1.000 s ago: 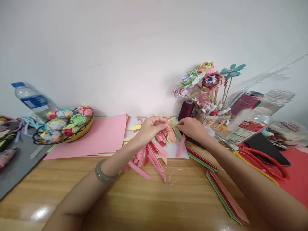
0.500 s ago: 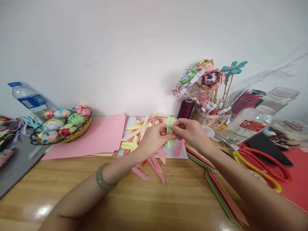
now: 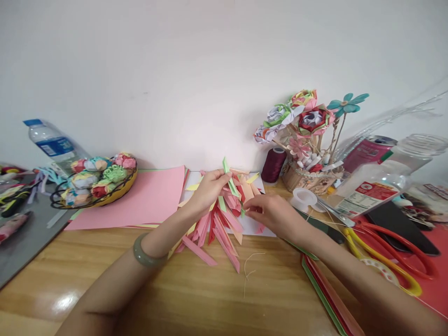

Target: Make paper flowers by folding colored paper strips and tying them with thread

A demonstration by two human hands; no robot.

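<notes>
While left fingers (image 3: 219,175) pinch green paper (image 3: 232,187), right fingers' (image 3: 255,203) grip unclear, wall (image 3: 203,84) edging tabletop (image 3: 280,284)

From my end of the feed I see a glossy brown wood-grain counter (image 3: 196,305) reaching back to the wall. At its left I make out a flat grey board (image 3: 21,261), then a stack of coloured paper sheets topped with pink (image 3: 150,198). Mid-counter I have a white paper sheet (image 3: 250,227), with long folded paper strips (image 3: 199,251), mostly pink, spilling past its near edge onto the wood. Closer to my camera lies a thin curled tan string (image 3: 247,275); to its right, a layered bundle of green, red and pink folded paper (image 3: 327,294). A red sheet (image 3: 441,275) covers part of the right end.
</notes>
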